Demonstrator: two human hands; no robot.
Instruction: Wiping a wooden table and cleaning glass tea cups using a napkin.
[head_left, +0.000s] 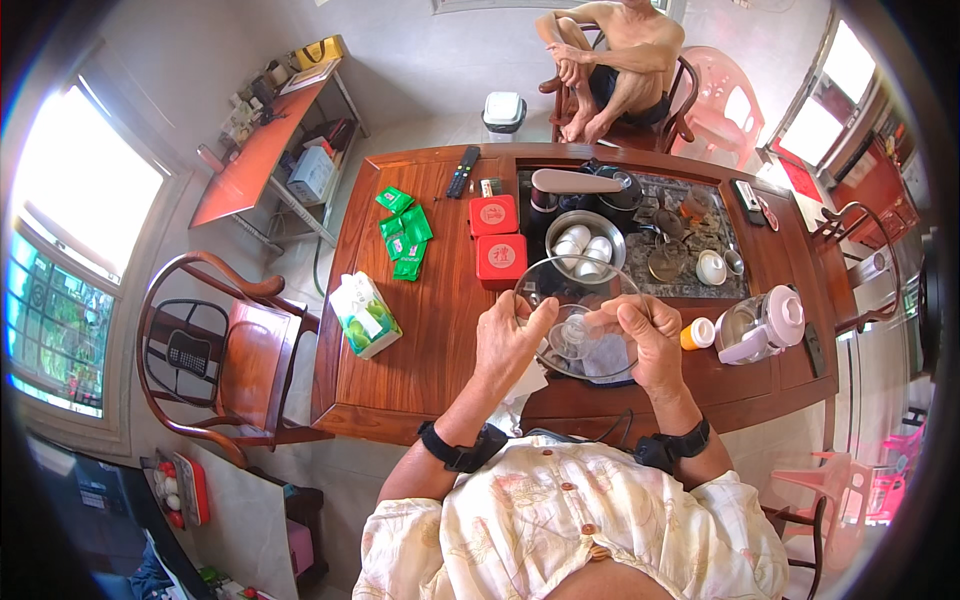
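A round clear glass lid (559, 292) is held up over the front of the wooden table by both my hands. My left hand (510, 337) grips its left rim, thumb on the near face. On the right rim, my right hand (651, 337) has its fingers curled around the edge. Just beyond the lid sits a metal pot (620, 238) with several white eggs (577, 238) in it; the lid's far edge overlaps the pot in view. Under the lid, seen through the glass, lies a greyish cloth (606, 357).
Red tins (501, 259), green packets (409, 225) and a tissue pack (365, 315) stand left. A glass pitcher (761, 326) and orange bottle (697, 334) are right. A tea tray (690, 289) holds teaware. Another person (630, 52) sits across the table.
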